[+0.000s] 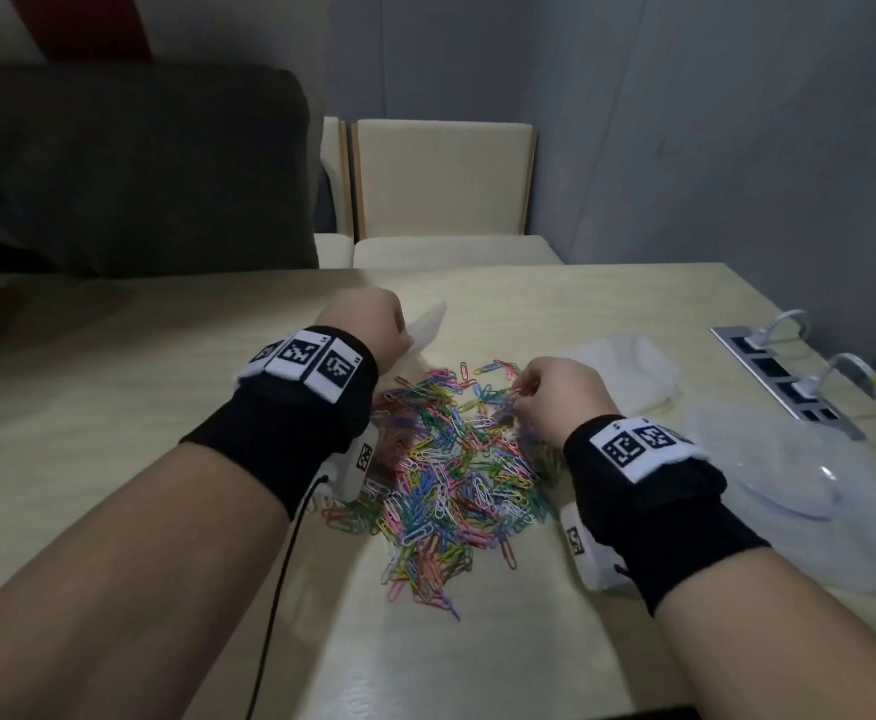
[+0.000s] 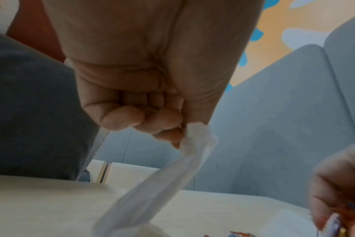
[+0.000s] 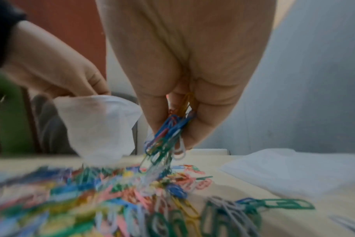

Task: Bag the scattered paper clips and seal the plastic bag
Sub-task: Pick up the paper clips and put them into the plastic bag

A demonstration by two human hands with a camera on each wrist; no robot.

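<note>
A heap of coloured paper clips (image 1: 446, 470) lies spread on the pale table (image 1: 113, 407) between my wrists. My left hand (image 1: 373, 324) is fisted at the far left of the heap and pinches the rim of a thin clear plastic bag (image 3: 99, 125), which hangs down from the fingers (image 2: 166, 128) to the table. The bag (image 2: 152, 184) looks empty. My right hand (image 1: 550, 392) hovers over the heap's far right side, and its fingers (image 3: 195, 131) pinch a bunch of clips (image 3: 168, 133) that dangles above the heap (image 3: 111, 192).
More clear plastic bags (image 1: 628, 371) lie flat at the right, with a crumpled one (image 1: 789, 475) nearer me. A power socket strip (image 1: 784, 381) with white plugs sits at the table's right edge. A cream chair (image 1: 441, 184) stands behind the table, beside a dark cushion (image 1: 129, 168).
</note>
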